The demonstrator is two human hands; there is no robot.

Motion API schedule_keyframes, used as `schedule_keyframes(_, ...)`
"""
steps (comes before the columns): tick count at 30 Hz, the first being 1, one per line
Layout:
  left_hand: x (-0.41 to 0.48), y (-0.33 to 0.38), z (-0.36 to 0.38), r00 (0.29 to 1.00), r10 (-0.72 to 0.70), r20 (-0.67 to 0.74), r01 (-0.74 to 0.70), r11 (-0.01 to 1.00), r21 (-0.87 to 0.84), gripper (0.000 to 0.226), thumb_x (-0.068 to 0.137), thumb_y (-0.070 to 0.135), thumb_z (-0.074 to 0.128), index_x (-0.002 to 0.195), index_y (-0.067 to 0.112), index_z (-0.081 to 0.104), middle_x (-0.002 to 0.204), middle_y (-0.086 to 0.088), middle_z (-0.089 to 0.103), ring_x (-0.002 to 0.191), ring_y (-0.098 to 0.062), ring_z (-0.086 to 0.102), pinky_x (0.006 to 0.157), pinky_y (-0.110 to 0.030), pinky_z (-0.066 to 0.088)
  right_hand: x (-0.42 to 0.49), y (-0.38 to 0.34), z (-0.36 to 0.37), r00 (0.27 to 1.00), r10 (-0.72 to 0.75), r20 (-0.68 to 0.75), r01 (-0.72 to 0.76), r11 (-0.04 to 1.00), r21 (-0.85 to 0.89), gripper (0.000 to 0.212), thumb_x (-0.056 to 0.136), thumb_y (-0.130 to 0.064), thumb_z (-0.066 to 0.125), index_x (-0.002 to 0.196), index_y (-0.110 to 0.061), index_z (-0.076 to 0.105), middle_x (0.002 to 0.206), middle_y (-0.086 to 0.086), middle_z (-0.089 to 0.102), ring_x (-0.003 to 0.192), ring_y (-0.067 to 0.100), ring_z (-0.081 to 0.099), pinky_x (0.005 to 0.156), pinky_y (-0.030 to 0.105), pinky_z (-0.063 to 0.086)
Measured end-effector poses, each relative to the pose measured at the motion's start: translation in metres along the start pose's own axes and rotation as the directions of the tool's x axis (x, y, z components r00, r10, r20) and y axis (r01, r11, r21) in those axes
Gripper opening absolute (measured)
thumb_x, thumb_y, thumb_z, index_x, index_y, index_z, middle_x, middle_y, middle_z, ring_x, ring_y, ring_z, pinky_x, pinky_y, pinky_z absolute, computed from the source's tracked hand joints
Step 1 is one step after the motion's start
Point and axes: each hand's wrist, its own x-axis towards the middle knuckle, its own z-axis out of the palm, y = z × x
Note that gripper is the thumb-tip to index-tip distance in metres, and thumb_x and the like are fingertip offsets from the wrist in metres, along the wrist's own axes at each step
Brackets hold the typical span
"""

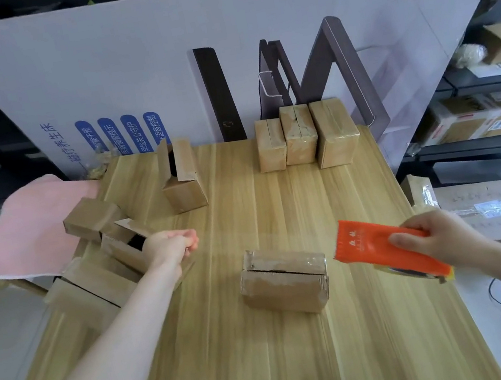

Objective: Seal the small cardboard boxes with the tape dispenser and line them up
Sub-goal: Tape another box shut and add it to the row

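A small cardboard box (283,281) lies on its side in the middle of the wooden table (306,364), its flap slightly ajar. My right hand (434,236) grips the orange tape dispenser (383,248) just right of that box, held above the table. My left hand (173,245) hovers over the table's left part with fingers curled, holding nothing, beside several open boxes (118,246). Another open box (181,177) stands further back. Three taped boxes (303,138) stand side by side in a row at the back right.
A large white cardboard sheet (155,72) with dark frame pieces (339,73) leaning on it walls off the back. A pink cloth (35,228) lies at the left edge. A big carton (497,210) sits right of the table. Shelves with parcels stand around.
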Motion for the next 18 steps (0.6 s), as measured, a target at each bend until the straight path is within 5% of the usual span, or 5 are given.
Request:
schedule_keyframes(6,-0.002,-0.051,0.024,1.0,-0.016,-0.001,0.016,1.0,0.023,0.009,0.077,0.008,0.076,0.071,0.012,0.072,0.058,0.002,0.07,0.063,-0.015,0.065,0.077,-0.029,0.049,0.007,0.034,0.02,0.997,0.069,0.036,-0.056,0.956,-0.286,0.029,0.081,-0.054,0.066,0.064,-0.03,0.066,0.059,-0.01,0.067,0.055,0.005,0.063,0.05,0.028,0.051)
schedule_keyframes(18,0.02,-0.095,0.052,0.995,-0.101,0.017,0.1,0.994,0.053,0.014,0.076,0.01,0.079,0.068,0.014,0.069,0.06,-0.002,0.069,0.067,-0.021,0.064,0.093,-0.045,0.052,0.037,0.059,0.041,0.99,0.121,0.069,-0.071,0.863,-0.501,0.039,0.08,-0.066,0.056,0.069,-0.029,0.063,0.063,-0.011,0.061,0.056,0.007,0.061,0.043,0.023,0.041)
